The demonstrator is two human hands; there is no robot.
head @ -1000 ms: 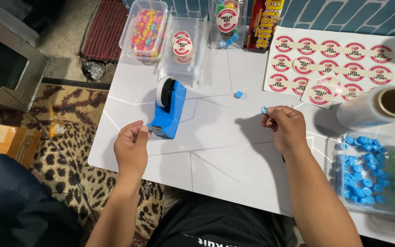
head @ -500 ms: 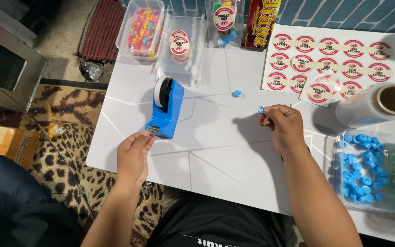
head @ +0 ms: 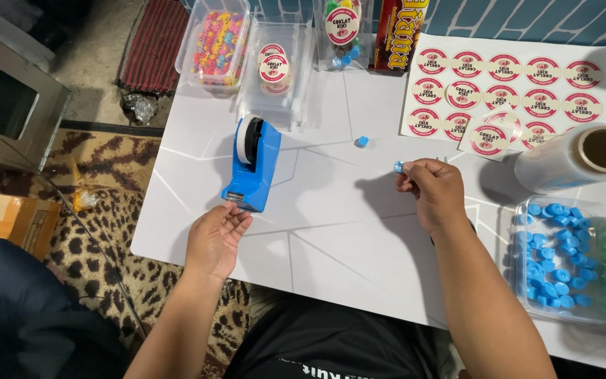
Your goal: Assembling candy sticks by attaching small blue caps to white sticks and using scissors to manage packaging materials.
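Blue candy (head: 399, 167) in right hand (head: 435, 192) (pinched)

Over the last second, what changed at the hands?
The left hand drew back from the side of the blue tape dispenser to just below its front end, fingertips at the cutter. The right hand kept pinching a small blue piece. Dispenser, loose blue piece and sticker sheet stayed put.

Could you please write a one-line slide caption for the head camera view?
Left hand at the front of a blue tape dispenser while the right hand pinches a small blue piece over a white table.
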